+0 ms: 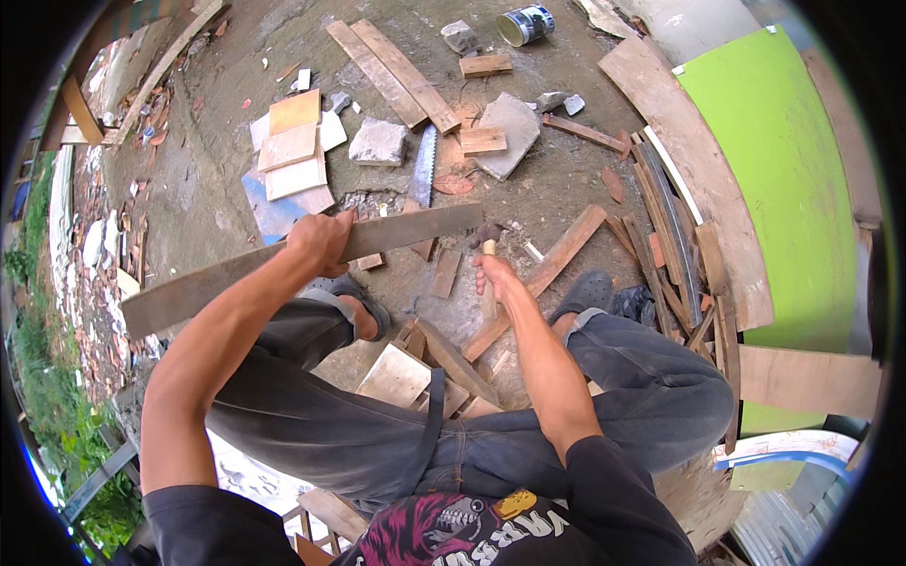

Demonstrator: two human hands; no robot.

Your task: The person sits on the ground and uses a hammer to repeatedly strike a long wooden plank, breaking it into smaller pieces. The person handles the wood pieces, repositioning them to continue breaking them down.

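A long grey-brown wooden plank (217,288) slants across in front of me, and my left hand (321,243) is closed around it right of its middle. My right hand (493,275) grips the pale handle of a hammer (490,234), its dark head just off the plank's right end. Under and beyond the plank lies a hand saw (425,170) with a bluish blade. Short wood offcuts (445,274) are on the ground between my feet. A longer board (566,250) lies slanted beside my right hand, partly hidden by it.
Two long boards (396,75), a flat stone (514,137), a grey block (377,141) and a stack of thin wood pieces (293,151) lie ahead. A tin can (526,25) is at the far edge. A wood pile (665,245) and a green panel (774,170) line the right.
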